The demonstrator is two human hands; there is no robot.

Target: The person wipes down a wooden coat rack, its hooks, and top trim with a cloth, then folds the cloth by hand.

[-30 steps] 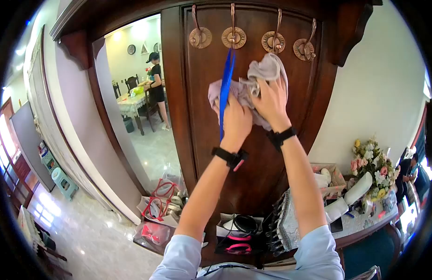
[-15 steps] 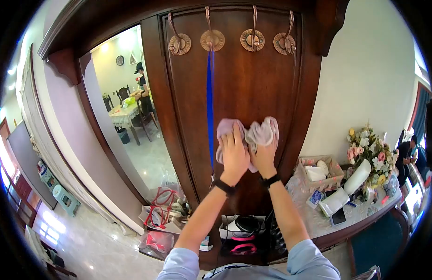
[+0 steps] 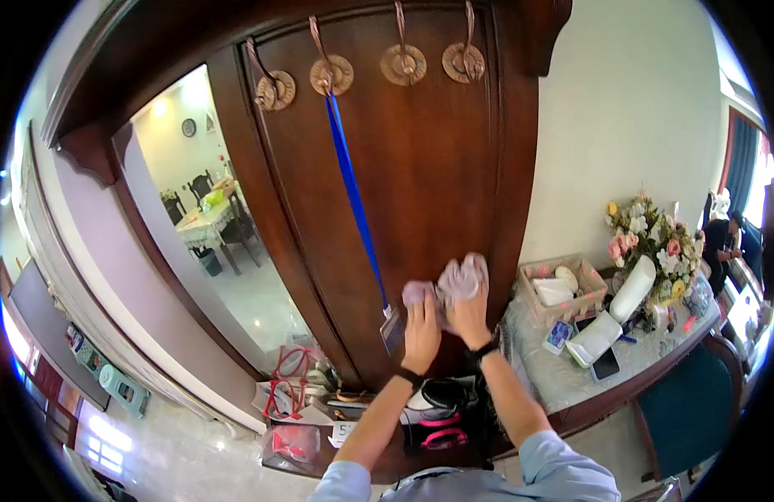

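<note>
A pale pinkish-grey cloth (image 3: pixel 464 278) is bunched against the lower part of the dark wooden panel (image 3: pixel 403 184). My left hand (image 3: pixel 422 341) has its fingers pressed over the left part of the cloth. Beside it, my right hand (image 3: pixel 468 316) grips the right part, with folds standing up above the fingers. Whether this is one cloth or two I cannot tell. Just left of my left hand hangs a badge (image 3: pixel 392 330) on a blue lanyard (image 3: pixel 351 176), looped over one of several bronze hooks (image 3: pixel 331 75) at the top of the panel.
Below the panel, a shelf holds bags with red handles (image 3: pixel 286 386), dark and pink items (image 3: pixel 444 437) and a white card (image 3: pixel 343 432). On the right-hand table are a basket (image 3: pixel 533 305), flowers (image 3: pixel 654 243), a white device (image 3: pixel 596 339) and a phone (image 3: pixel 605 365). A person (image 3: pixel 721 243) is at far right.
Both hands and the cloth have moved down the panel. The lanyard now slants, its badge showing beside my left hand. My view has shifted, and the person in the left room is out of sight.
</note>
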